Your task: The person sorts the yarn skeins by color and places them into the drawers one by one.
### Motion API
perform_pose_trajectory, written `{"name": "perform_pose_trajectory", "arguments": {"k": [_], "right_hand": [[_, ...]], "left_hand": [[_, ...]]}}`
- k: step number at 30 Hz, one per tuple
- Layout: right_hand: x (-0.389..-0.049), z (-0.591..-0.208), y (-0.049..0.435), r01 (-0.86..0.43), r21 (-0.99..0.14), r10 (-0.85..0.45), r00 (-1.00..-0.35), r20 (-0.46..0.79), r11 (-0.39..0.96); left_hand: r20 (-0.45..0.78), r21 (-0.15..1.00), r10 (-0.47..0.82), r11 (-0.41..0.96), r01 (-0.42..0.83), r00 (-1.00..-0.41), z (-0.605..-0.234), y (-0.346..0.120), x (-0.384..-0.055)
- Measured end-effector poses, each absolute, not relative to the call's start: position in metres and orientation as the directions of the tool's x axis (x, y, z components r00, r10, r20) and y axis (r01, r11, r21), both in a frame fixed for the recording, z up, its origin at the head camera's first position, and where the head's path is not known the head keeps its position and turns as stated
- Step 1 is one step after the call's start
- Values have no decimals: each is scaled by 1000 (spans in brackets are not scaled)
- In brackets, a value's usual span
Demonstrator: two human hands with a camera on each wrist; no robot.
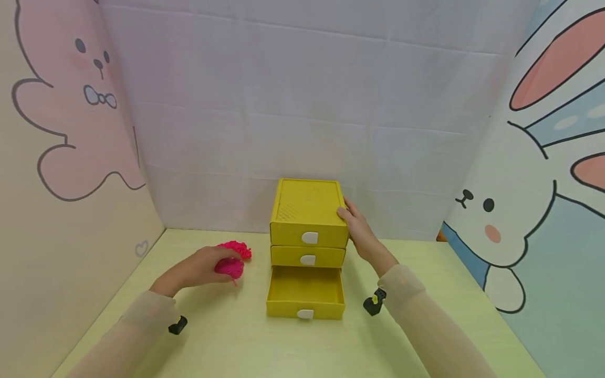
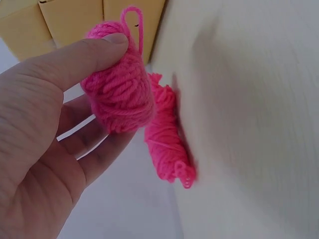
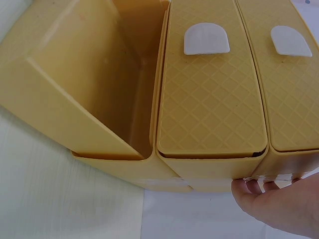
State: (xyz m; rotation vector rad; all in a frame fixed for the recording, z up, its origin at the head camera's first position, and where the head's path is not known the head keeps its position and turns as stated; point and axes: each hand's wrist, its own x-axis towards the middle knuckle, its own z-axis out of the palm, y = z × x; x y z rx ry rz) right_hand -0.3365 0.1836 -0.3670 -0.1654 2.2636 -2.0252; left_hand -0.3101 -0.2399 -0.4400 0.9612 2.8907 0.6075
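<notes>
Between thumb and fingers, my left hand (image 1: 203, 269) pinches a small pink yarn ball (image 2: 119, 82), a loop of strand sticking up from its end. Just behind it, a longer reddish-pink yarn skein (image 2: 167, 132) lies on the table. A yellow three-drawer box (image 1: 309, 202) stands upright at the back, its bottom drawer (image 1: 305, 289) pulled out with a bare floor and the upper two closed. My right hand (image 1: 361, 228) holds the box's upper right side, thumb over the top edge and fingers along the side wall.
The pale table (image 1: 212, 336) runs up to a white cloth backdrop (image 1: 307, 105). Side panels carry a pink bear drawing (image 1: 71, 115) and a white rabbit drawing (image 1: 506, 220). White tabs (image 3: 207, 39) mark the drawer fronts. Small black devices (image 1: 375, 303) hang at both wrists.
</notes>
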Motion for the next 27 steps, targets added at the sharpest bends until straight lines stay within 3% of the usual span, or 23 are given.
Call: {"name": "perform_pose_trajectory", "arguments": {"k": [10,27], "right_hand": [[-337,-367,184,-11,-994,-152,-988,-5,105],[-337,-368,184,-19,-993,-153,-988,2,114]], "left_hand": [[165,321,675,652,687,-719,-419,-210,-297],[126,356,711,619,700,-692,-410,-149,-283]]}}
